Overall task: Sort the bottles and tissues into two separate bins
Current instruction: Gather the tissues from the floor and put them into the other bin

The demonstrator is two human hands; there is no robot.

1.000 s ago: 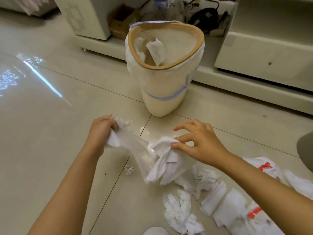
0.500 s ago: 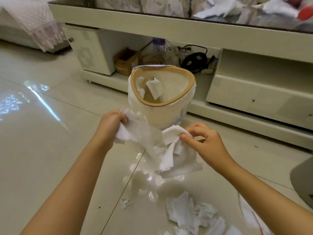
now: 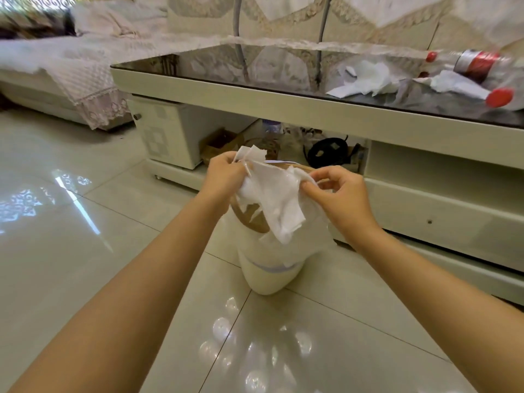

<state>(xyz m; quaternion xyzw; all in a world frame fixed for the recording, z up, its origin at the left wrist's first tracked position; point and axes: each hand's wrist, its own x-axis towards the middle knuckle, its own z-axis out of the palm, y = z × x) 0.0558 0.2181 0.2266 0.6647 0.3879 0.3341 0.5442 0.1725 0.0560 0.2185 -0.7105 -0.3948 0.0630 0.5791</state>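
Glossy floor tiles [image 3: 85,251] surround the bin [image 3: 269,268]; above it, left hand [image 3: 224,173] and right hand [image 3: 340,194] both pinch bunched tissues [image 3: 275,199], hiding its rim; bottles [image 3: 470,63] lie on the surface [image 3: 255,92] behind.

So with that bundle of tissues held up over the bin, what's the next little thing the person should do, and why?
Probably let go with both hands. The left hand and right hand pinch the wad of tissues right above the open mouth of the bin, so it should fall inside. More tissues and bottles wait on the table.
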